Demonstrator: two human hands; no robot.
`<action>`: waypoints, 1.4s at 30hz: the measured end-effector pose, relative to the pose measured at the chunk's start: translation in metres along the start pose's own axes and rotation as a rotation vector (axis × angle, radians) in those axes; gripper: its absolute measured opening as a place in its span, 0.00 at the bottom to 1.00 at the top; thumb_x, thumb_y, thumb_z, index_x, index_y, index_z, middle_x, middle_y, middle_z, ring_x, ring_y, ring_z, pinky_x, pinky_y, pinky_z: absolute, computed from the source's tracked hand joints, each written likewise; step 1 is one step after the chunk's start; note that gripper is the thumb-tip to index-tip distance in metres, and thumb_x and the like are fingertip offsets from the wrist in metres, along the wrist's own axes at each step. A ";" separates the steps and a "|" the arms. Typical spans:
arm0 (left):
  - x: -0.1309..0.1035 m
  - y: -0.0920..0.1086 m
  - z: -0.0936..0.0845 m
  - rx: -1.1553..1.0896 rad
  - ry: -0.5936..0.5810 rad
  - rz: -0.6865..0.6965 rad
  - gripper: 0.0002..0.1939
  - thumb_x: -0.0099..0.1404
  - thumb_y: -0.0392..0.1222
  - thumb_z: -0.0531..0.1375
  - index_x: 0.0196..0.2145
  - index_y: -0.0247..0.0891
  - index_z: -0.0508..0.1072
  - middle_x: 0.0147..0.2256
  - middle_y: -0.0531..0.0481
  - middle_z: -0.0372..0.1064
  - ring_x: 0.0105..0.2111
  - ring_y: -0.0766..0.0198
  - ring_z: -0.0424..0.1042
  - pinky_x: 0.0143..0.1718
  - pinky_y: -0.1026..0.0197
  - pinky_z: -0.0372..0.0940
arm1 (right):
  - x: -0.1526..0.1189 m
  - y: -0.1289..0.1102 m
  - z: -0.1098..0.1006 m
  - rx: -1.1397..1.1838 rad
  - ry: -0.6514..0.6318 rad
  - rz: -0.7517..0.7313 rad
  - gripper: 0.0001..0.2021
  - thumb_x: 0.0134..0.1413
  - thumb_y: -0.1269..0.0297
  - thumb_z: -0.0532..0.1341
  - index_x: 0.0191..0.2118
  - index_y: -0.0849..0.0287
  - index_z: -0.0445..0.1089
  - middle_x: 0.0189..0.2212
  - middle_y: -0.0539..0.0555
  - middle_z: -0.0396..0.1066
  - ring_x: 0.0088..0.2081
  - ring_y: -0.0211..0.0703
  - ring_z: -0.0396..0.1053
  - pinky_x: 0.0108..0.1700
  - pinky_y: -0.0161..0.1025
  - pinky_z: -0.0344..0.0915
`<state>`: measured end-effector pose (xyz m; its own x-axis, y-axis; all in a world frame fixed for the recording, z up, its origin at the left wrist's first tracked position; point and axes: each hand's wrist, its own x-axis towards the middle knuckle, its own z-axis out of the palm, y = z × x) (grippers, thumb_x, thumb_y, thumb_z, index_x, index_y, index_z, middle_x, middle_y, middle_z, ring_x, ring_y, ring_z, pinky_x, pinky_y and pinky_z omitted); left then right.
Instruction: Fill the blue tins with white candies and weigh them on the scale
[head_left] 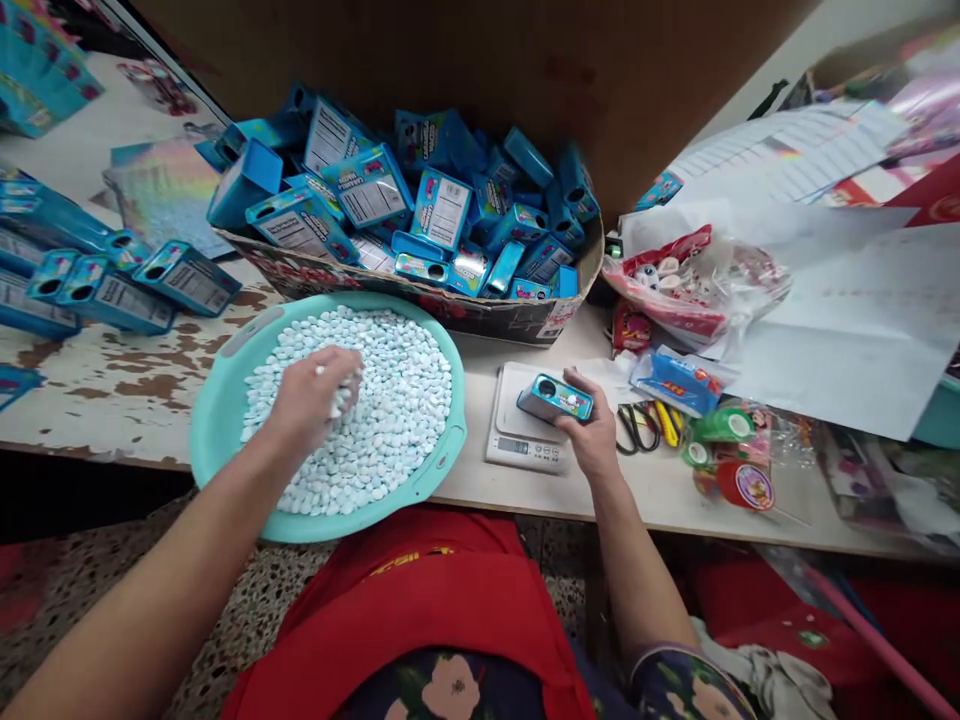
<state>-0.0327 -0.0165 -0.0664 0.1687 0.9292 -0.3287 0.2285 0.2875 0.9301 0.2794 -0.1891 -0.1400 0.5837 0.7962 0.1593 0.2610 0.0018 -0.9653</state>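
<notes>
My left hand (319, 393) is closed around some small white candies, just above the heap of candies (397, 400) that fills a turquoise basin (204, 430). A few white pieces show between its fingers. My right hand (592, 420) grips a blue candy tin (556, 397) by its right end. The tin has a dark round hole in its top and is held over a white kitchen scale (517, 450). Whether the tin touches the scale's plate, I cannot tell. What the scale's display reads is too small to make out.
Behind the basin stands a cardboard box (480, 318) heaped with blue tins. More tins (120, 290) stand at the left on the worn table. To the right lie scissors (637, 428), a yellow cutter (667, 424), green tape (724, 425), a blue packet (679, 380) and a red-rimmed bag (697, 290).
</notes>
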 end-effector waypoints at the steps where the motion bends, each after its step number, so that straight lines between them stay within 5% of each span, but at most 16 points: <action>1: 0.001 0.003 -0.002 -0.187 0.016 -0.064 0.05 0.59 0.39 0.59 0.27 0.37 0.67 0.22 0.53 0.62 0.18 0.69 0.57 0.16 0.68 0.47 | 0.000 0.001 -0.005 0.046 0.026 -0.021 0.36 0.42 0.37 0.68 0.53 0.55 0.71 0.56 0.62 0.71 0.59 0.57 0.68 0.61 0.56 0.62; 4: 0.001 0.009 -0.005 -0.480 0.012 -0.239 0.09 0.64 0.39 0.54 0.27 0.36 0.67 0.23 0.50 0.64 0.17 0.71 0.58 0.14 0.70 0.44 | -0.004 0.005 -0.021 0.206 0.229 -0.007 0.31 0.54 0.35 0.59 0.51 0.55 0.70 0.53 0.60 0.72 0.53 0.51 0.72 0.58 0.54 0.65; 7: -0.002 0.012 -0.003 -0.568 0.027 -0.279 0.15 0.69 0.41 0.52 0.25 0.37 0.64 0.19 0.53 0.57 0.15 0.72 0.53 0.13 0.70 0.44 | -0.014 0.009 -0.034 0.239 0.414 0.091 0.25 0.54 0.39 0.62 0.44 0.56 0.72 0.42 0.56 0.76 0.42 0.44 0.76 0.51 0.49 0.69; 12: 0.001 0.009 0.001 -0.448 0.128 0.044 0.14 0.67 0.40 0.59 0.24 0.36 0.66 0.21 0.52 0.61 0.21 0.69 0.63 0.18 0.66 0.61 | -0.028 0.011 -0.036 0.201 0.482 0.193 0.24 0.50 0.41 0.66 0.40 0.59 0.73 0.36 0.54 0.77 0.36 0.41 0.76 0.45 0.45 0.71; 18: 0.005 0.006 0.002 -0.220 0.222 0.357 0.10 0.62 0.38 0.64 0.24 0.35 0.70 0.18 0.56 0.59 0.16 0.70 0.59 0.14 0.65 0.53 | -0.026 0.011 -0.036 0.197 0.463 0.204 0.23 0.49 0.41 0.66 0.39 0.59 0.73 0.35 0.54 0.77 0.35 0.41 0.76 0.44 0.45 0.71; 23: 0.003 0.001 0.004 -0.113 0.249 0.423 0.05 0.58 0.37 0.64 0.27 0.36 0.72 0.18 0.57 0.62 0.16 0.69 0.62 0.16 0.65 0.57 | -0.029 0.014 -0.037 0.119 0.433 0.164 0.21 0.53 0.45 0.65 0.40 0.59 0.74 0.36 0.54 0.76 0.36 0.42 0.76 0.45 0.47 0.71; 27: 0.005 -0.001 0.004 -0.218 0.205 0.304 0.08 0.58 0.38 0.66 0.27 0.35 0.70 0.18 0.57 0.60 0.15 0.72 0.56 0.13 0.68 0.47 | -0.032 0.003 -0.028 -0.134 0.378 -0.098 0.13 0.59 0.55 0.64 0.44 0.56 0.76 0.42 0.55 0.75 0.45 0.45 0.73 0.50 0.48 0.69; 30: 0.007 0.003 0.003 -0.430 0.142 0.053 0.11 0.61 0.41 0.66 0.27 0.34 0.68 0.19 0.57 0.58 0.17 0.73 0.57 0.14 0.70 0.50 | -0.027 -0.016 -0.020 -0.300 0.323 -0.282 0.10 0.59 0.60 0.65 0.45 0.54 0.77 0.41 0.54 0.74 0.47 0.46 0.71 0.51 0.47 0.67; 34: 0.003 0.009 0.004 -0.590 0.070 -0.246 0.12 0.68 0.42 0.60 0.29 0.35 0.65 0.22 0.55 0.59 0.17 0.75 0.59 0.14 0.73 0.51 | -0.012 -0.040 -0.015 -0.442 0.172 -0.341 0.08 0.59 0.60 0.65 0.42 0.53 0.79 0.38 0.53 0.73 0.42 0.45 0.70 0.49 0.47 0.66; 42: -0.008 0.008 0.015 -0.647 -0.017 -0.293 0.10 0.70 0.35 0.55 0.29 0.34 0.66 0.20 0.56 0.58 0.15 0.75 0.57 0.12 0.74 0.48 | 0.013 -0.057 -0.003 -0.588 -0.023 -0.368 0.07 0.60 0.60 0.63 0.34 0.52 0.78 0.38 0.55 0.71 0.43 0.49 0.67 0.49 0.51 0.64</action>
<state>-0.0177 -0.0251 -0.0587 0.2039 0.7905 -0.5776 -0.3479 0.6100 0.7120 0.2748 -0.1807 -0.0826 0.3622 0.8193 0.4444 0.8160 -0.0484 -0.5760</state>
